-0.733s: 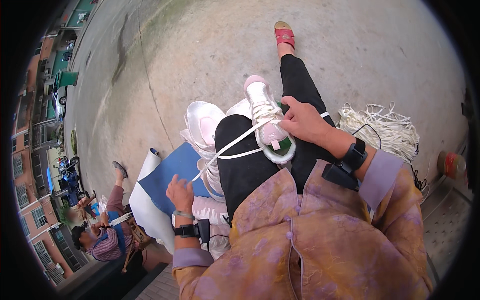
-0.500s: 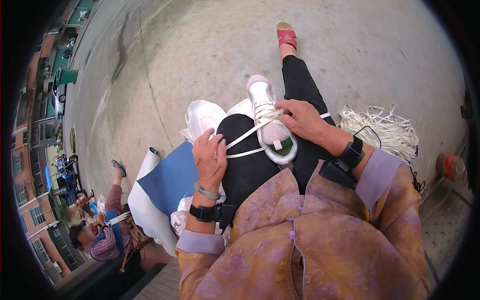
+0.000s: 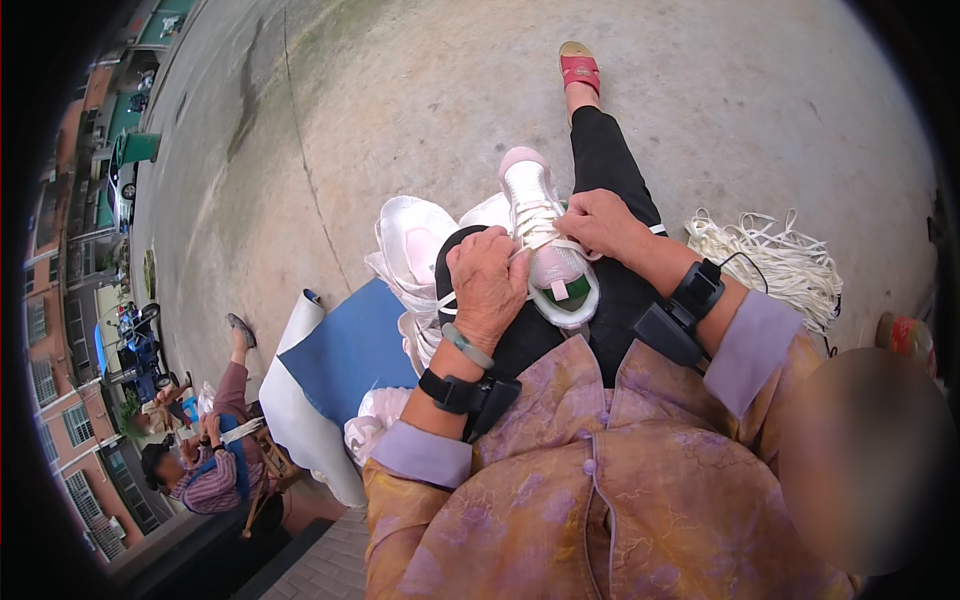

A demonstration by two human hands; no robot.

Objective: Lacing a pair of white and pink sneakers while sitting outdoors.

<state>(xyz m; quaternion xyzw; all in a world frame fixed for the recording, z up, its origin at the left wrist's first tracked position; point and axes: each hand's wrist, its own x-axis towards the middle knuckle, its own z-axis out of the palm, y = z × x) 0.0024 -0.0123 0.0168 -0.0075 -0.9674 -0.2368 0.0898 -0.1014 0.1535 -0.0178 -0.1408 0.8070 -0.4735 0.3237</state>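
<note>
A white and pink sneaker lies across my lap, toe pointing away from me, its green insole showing at the heel opening. White shoelace criss-crosses its front. My left hand is at the left side of the eyelets, fingers bent and pinching the lace, part of which trails below the palm. On the other side of the tongue my right hand has its thumb and fingers closed on the lace. The fingertips of both hands are partly hidden.
More white and pink shoes are piled left of my knee. Beside them lies a blue and white sheet. A heap of white laces is on the right, near a jar. Another person sits at far left. A blurred round patch covers the lower right.
My left hand has moved right and away from me, from beside the knee to the shoe's eyelets. The long lace stretched from it has been drawn in. My right hand stays by the tongue.
</note>
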